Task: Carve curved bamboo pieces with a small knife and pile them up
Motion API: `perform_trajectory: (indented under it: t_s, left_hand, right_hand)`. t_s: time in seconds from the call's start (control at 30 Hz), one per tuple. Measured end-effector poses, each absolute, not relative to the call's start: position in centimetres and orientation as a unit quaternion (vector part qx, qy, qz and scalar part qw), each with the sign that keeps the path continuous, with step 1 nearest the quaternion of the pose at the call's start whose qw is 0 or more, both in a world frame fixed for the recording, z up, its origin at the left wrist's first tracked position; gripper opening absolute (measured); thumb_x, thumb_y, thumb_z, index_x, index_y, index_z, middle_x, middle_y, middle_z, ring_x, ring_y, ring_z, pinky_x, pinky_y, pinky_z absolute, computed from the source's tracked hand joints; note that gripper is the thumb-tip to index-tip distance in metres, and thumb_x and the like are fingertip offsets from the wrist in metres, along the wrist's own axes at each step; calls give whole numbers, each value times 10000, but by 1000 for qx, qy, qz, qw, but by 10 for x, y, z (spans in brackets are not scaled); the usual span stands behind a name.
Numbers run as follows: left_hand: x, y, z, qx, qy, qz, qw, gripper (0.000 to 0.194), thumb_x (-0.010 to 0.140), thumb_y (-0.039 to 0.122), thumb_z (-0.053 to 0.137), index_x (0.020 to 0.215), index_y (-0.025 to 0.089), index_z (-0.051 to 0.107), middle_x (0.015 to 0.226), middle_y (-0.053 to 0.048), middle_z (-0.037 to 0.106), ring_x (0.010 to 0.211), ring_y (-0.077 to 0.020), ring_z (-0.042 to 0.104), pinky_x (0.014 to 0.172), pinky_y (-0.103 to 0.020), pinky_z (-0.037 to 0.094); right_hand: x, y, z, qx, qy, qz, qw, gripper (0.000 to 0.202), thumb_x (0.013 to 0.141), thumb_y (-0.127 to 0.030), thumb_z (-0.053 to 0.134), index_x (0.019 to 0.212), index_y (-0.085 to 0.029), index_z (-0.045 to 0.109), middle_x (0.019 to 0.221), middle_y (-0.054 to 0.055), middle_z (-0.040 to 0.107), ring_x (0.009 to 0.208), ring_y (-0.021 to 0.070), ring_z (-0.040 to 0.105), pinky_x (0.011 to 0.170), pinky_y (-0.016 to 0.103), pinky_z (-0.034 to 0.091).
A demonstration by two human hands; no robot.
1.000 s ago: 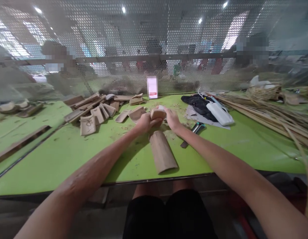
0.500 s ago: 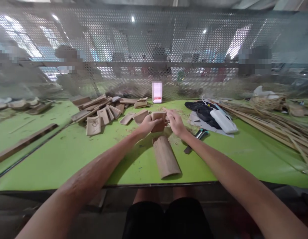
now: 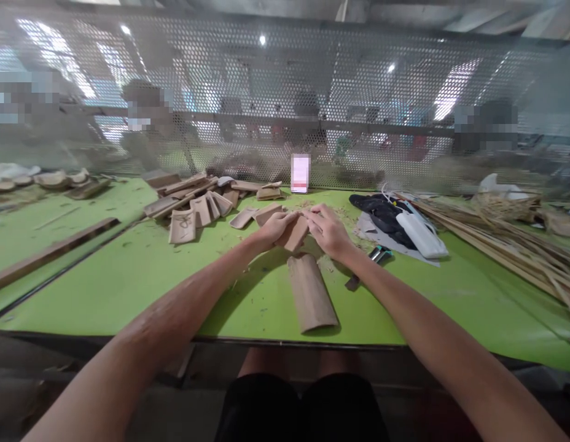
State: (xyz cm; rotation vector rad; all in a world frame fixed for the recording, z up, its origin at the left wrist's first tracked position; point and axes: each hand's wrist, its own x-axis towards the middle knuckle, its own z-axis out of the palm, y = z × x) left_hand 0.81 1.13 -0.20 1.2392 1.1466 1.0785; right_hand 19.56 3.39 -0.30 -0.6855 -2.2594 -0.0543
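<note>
A small brown bamboo piece is gripped in my left hand, its face tilted down toward me. My right hand has its fingers bent at the piece's upper right edge; whatever they pinch there is too small to make out. Just below both hands a longer curved bamboo section lies on the green table, rounded side up. Pale shavings are scattered around the hands. A tool with a black and teal handle lies beside my right forearm, partly hidden by it.
Bamboo pieces are piled at the back left. A lit phone stands against the perforated screen. Black cloth, a white device and long strips lie right. People show beyond the screen.
The small bamboo piece has turned and tilted, and my right hand has closed in on its top edge. The whole view has shifted slightly.
</note>
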Motion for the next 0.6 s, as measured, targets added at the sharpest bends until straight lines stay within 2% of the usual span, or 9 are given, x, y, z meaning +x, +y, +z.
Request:
perform_trajectory:
  t_s: [0.17, 0.4, 0.47, 0.6]
  left_hand:
    - [-7, 26, -16, 600, 505, 425, 452, 456, 916, 572, 574, 825, 136, 673, 785, -90, 698, 629, -169, 619, 513, -259, 449]
    - [-8, 30, -18, 710, 505, 400, 283, 487, 937, 577, 476, 687, 179, 598, 684, -54, 625, 586, -156, 501, 539, -281, 378]
    - [-4, 30, -18, 716, 509, 412, 239, 462, 948, 524, 472, 643, 188, 552, 656, -44, 595, 611, -167, 493, 567, -291, 377]
    - [1, 32, -21, 710, 527, 433, 175, 404, 963, 415, 482, 630, 194, 529, 652, -48, 580, 652, -200, 515, 632, -317, 400]
  right_hand:
    - [195, 26, 1, -247, -899, -35, 359, 346, 1004, -306, 425, 1173, -194, 706, 1017, 126, 648, 989, 287, 555, 899, 465, 477]
    - [198, 31, 1, -257, -911, -29, 322, 298, 979, -309, 456, 996, -187, 728, 948, 122, 647, 905, 266, 575, 796, 417, 491]
    - [197, 32, -1, -273, -904, -31, 328, 299, 974, -303, 458, 1000, -187, 732, 964, 122, 652, 901, 260, 585, 795, 406, 493]
    - [197, 34, -6, -293, -890, 0, 348, 330, 985, -320, 452, 1134, -192, 716, 1056, 127, 666, 935, 260, 613, 826, 405, 508]
